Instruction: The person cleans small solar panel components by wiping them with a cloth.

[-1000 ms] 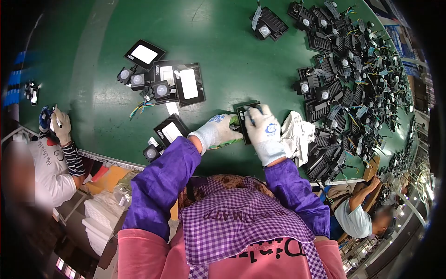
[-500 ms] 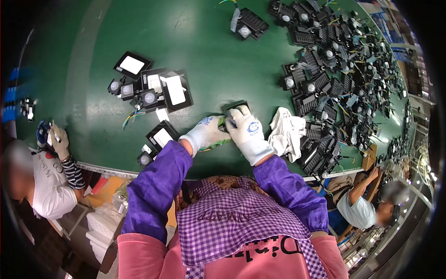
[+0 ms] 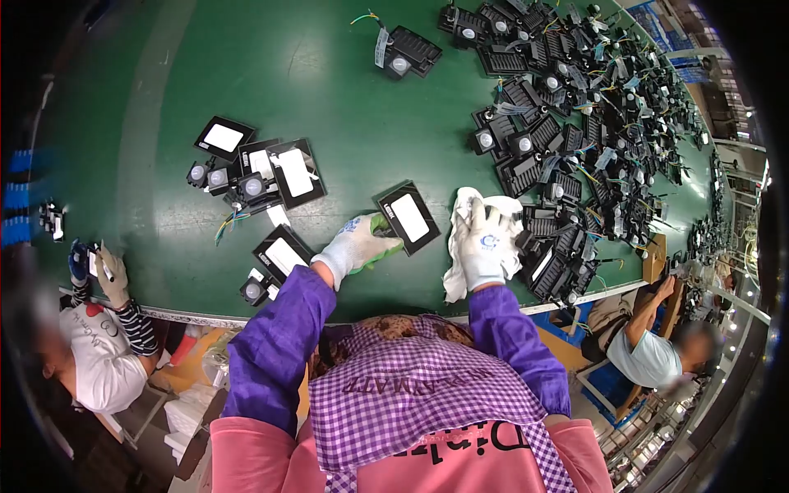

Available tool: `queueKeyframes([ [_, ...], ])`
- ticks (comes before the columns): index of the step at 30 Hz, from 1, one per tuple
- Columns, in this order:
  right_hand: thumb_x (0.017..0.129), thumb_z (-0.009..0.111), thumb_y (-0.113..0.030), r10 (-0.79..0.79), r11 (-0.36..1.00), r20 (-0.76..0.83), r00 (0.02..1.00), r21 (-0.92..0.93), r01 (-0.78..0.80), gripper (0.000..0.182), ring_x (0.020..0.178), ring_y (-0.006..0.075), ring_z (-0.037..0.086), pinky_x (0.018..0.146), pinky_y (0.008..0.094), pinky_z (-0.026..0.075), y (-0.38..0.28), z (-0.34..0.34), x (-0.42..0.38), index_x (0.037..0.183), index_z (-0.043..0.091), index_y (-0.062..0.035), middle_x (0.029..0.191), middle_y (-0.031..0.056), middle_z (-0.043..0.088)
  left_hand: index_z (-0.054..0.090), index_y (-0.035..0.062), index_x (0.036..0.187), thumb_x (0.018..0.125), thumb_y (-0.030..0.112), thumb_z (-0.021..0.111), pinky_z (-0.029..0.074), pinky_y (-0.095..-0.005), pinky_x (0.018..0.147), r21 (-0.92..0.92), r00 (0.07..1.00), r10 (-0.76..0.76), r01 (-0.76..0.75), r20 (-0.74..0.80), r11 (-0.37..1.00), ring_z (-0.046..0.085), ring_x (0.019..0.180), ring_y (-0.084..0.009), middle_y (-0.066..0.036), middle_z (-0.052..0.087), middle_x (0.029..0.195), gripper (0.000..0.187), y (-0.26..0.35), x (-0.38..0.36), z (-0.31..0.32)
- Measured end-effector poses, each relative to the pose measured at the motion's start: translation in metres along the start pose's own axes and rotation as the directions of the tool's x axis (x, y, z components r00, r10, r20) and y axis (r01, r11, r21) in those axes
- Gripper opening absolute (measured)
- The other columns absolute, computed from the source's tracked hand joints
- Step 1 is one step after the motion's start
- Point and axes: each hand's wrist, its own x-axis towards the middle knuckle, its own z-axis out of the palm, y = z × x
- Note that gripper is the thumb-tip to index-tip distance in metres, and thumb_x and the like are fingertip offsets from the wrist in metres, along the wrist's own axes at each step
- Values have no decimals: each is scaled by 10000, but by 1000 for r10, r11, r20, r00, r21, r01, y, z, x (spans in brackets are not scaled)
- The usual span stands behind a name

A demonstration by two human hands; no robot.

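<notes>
My left hand (image 3: 362, 243), in a white glove with green on the palm side, grips the lower left edge of a black floodlight (image 3: 409, 216). Its glass front with a white panel faces up, tilted. To the right, my gloved right hand (image 3: 486, 242) is on a crumpled white cloth (image 3: 457, 267), fingers pressed into its folds; the fingertips are partly hidden. Left of my left hand lies another floodlight (image 3: 282, 255) with a round sensor (image 3: 253, 290). Beyond it is a small group of floodlights (image 3: 294, 171), sensors and coloured wires.
Many black floodlights (image 3: 538, 131) with wires crowd the right side of the green table (image 3: 345, 123). One more lamp (image 3: 413, 51) lies at the far middle. A co-worker (image 3: 103, 345) handles something at the left; another person (image 3: 649, 353) sits at the right.
My right hand has left the floodlight and moved right onto the cloth, which has shifted and spread leftward. The floodlight in my left hand now shows its front panel.
</notes>
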Motion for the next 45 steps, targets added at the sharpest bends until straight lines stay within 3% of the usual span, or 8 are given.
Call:
queueKeyframes([
  [7,819,652,-209,-431,884,3,902,202,421,451,1051,385,590,979,539,404,-45,-26,-25,1249,581,-95,1089,171,614,674,92,1167,863,412,669,554,-352,646,167,999,20,-16,-27,986,677,718,-212,-100,705,881,442,10,0,-3],
  [14,997,415,-265,-267,948,342,901,263,181,362,1134,348,569,933,467,456,-96,-47,84,1305,489,-89,1181,160,593,670,82,1134,869,387,642,557,-371,661,381,996,56,-24,-73,924,693,716,-244,-130,709,857,405,17,12,-4],
  [24,937,534,-237,-294,919,80,952,299,259,260,974,394,624,928,460,442,-77,-26,49,1151,560,-93,1079,170,650,663,108,1192,860,407,633,530,-449,879,437,990,128,-92,-54,895,663,999,-391,-204,694,1089,448,11,13,0],
  [26,996,438,-320,-220,949,429,876,300,91,310,1138,351,568,968,489,442,-88,-39,85,1231,482,-123,1226,147,596,667,106,1186,859,408,636,524,-445,894,424,991,108,-68,-72,903,655,1019,-392,-212,689,1095,446,18,7,1],
  [28,996,436,-314,-206,932,179,962,337,137,294,1149,370,553,951,498,452,-79,-44,51,1205,538,-133,1213,151,606,665,100,1189,855,414,643,516,-441,908,417,978,191,-140,-82,898,649,1044,-387,-205,690,1108,459,8,12,3],
  [36,985,476,-305,-128,960,450,884,281,-5,317,1175,368,559,982,485,433,-93,-42,87,1192,547,-75,1209,175,627,674,100,1178,834,443,665,513,-442,917,406,993,41,7,-109,914,646,1061,-388,-213,687,1120,486,21,6,2],
  [39,990,477,-335,-192,939,157,969,315,135,313,1119,399,591,958,472,465,-74,-39,56,1160,563,-87,1181,194,641,684,109,1170,831,449,669,504,-437,935,455,990,92,-34,-106,890,639,1076,-386,-214,681,1138,480,18,8,3],
  [45,976,488,-248,-243,931,211,947,325,166,261,1050,369,608,915,471,482,-68,-31,61,1174,568,-99,1125,161,631,689,89,1158,834,447,660,485,-428,967,465,998,55,-46,-7,884,627,1118,-353,-209,676,1154,484,9,25,5],
])
